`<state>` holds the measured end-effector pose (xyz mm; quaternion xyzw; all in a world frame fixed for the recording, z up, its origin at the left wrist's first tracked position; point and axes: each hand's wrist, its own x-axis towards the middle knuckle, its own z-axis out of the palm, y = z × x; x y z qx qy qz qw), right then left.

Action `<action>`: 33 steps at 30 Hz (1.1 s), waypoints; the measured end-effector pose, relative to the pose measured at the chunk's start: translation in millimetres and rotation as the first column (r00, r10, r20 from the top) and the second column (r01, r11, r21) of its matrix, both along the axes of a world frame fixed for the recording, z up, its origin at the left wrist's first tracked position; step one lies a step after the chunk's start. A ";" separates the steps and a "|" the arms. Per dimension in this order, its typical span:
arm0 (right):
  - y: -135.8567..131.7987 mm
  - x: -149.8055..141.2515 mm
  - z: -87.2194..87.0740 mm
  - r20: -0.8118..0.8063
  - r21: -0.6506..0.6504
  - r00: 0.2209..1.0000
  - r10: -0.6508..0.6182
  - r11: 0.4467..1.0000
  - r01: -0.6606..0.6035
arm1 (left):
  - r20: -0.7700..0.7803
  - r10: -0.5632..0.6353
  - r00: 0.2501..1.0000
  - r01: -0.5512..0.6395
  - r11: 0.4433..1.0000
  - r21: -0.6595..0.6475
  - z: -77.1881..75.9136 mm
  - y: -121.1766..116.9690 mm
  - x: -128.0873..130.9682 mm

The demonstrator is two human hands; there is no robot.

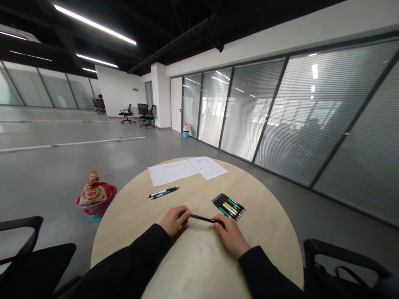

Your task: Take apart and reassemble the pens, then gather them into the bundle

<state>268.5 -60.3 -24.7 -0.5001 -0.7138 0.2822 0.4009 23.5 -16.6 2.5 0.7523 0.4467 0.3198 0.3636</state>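
Note:
A black pen lies across between my two hands, just above the round wooden table. My left hand is closed, its fingertips pinching the pen's left end. The other end sits in the closed fingers of my right hand. Beyond my right hand, several pens lie side by side in a row, with black, green, yellow and white barrels. Past my left hand are a white-and-black pen and a blue-and-black pen, close together.
Two sheets rest at the table's far edge, a white paper and a printed page. A red basket with a brown paper bag stands on the floor at left. Black chairs flank the table. Glass partitions line the right.

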 end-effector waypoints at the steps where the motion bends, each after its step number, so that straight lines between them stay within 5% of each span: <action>1: 0.2 0.1 -0.1 0.000 0.000 1.000 0.001 1.000 -0.001 | -0.013 0.006 1.000 -0.006 1.000 0.004 0.6 0.1 -0.2; 6: 1.1 -0.2 -0.7 -0.014 -0.015 1.000 0.003 1.000 -0.004 | -0.004 0.046 0.999 -0.046 0.999 -0.012 -3.4 3.8 -1.9; 14: 1.2 -3.4 -1.4 -0.046 0.022 0.999 -0.021 1.000 0.022 | 0.355 0.046 0.934 0.002 0.991 -0.135 -13.4 11.8 -4.7; 23: 2.0 -4.9 1.4 -0.039 0.017 0.998 -0.049 0.999 0.049 | 0.416 0.103 0.904 -0.063 0.992 -0.108 -9.3 13.9 -8.7; 28: 2.3 -6.0 0.9 -0.035 0.023 0.998 -0.059 0.998 0.060 | 0.321 0.093 0.942 -0.083 0.996 -0.043 -15.2 16.3 -12.2; 33: 4.1 -5.4 0.1 -0.052 0.039 0.994 -0.101 0.994 0.103 | -0.029 0.160 0.987 -0.152 0.969 0.194 -15.2 15.0 -16.8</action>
